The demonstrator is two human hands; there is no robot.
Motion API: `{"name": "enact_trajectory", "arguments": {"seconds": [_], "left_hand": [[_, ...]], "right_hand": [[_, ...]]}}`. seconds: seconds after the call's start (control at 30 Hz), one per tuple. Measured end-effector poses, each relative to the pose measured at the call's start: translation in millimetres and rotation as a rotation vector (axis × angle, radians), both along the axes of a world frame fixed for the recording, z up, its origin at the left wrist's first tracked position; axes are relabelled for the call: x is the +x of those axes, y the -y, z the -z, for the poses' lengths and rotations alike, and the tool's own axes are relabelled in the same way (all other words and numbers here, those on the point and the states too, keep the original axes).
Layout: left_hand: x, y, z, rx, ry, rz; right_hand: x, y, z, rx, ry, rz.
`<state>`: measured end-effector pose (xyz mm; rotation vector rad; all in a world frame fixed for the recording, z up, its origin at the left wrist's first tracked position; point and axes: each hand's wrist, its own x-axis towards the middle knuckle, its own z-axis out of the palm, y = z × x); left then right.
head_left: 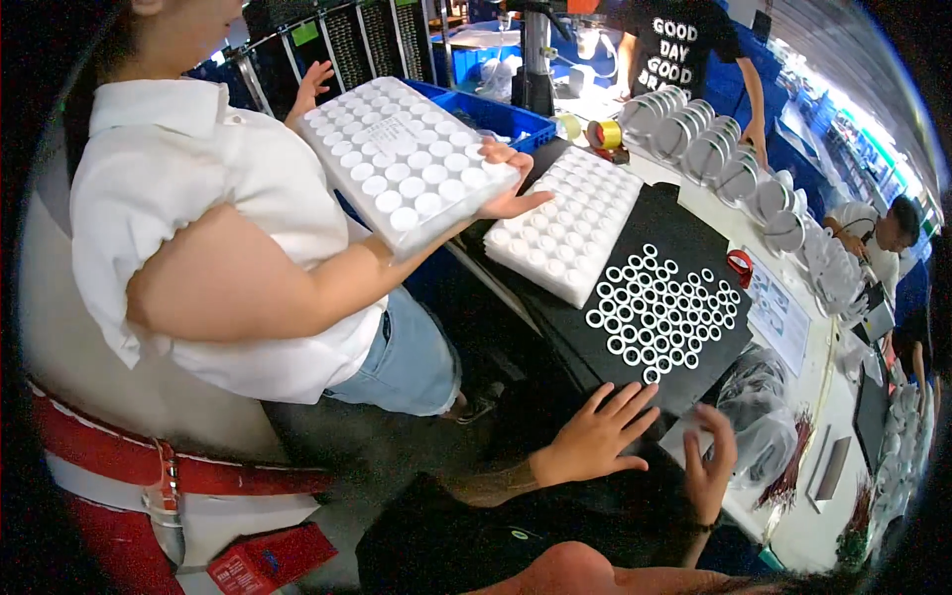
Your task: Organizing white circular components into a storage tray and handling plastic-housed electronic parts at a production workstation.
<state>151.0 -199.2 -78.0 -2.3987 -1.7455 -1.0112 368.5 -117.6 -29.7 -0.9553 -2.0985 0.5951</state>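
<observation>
Many white rings [650, 327] lie in a single-layer cluster on a black mat [684, 223]. At the mat's near edge, my left hand [598, 436] is open with its fingers spread, holding nothing. Its fingertips are just short of the closest ring; whether they touch the mat I cannot tell. To its right my right hand [710, 458] is raised, slightly blurred, its fingers bent but apart and nothing in them. Beside that hand sits a clear plastic bag [759, 397]. A block of white round pieces in a tray [570, 213] stands at the mat's far left.
On the left, a co-worker in a white shirt [228, 238] carries a wrapped tray of white round pieces [397, 159]. A blue bin [521, 127], yellow tape [603, 135], a red roll [740, 266], a printed sheet [778, 312] and red wires [790, 466] surround the work area.
</observation>
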Motion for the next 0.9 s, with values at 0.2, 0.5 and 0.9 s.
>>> {"name": "enact_trajectory", "arguments": {"seconds": [0.2, 0.5, 0.9], "left_hand": [[7, -1, 1, 0.008, -0.006, -0.003], [-14, -12, 5, -0.023, -0.073, -0.067], [-32, -19, 2, -0.056, -0.113, -0.039]], "right_hand": [[-23, -49, 22, 0.244, 0.149, 0.21], [-67, -73, 24, 0.253, 0.04, 0.197], [-93, -120, 30, 0.163, -0.283, 0.403]]}}
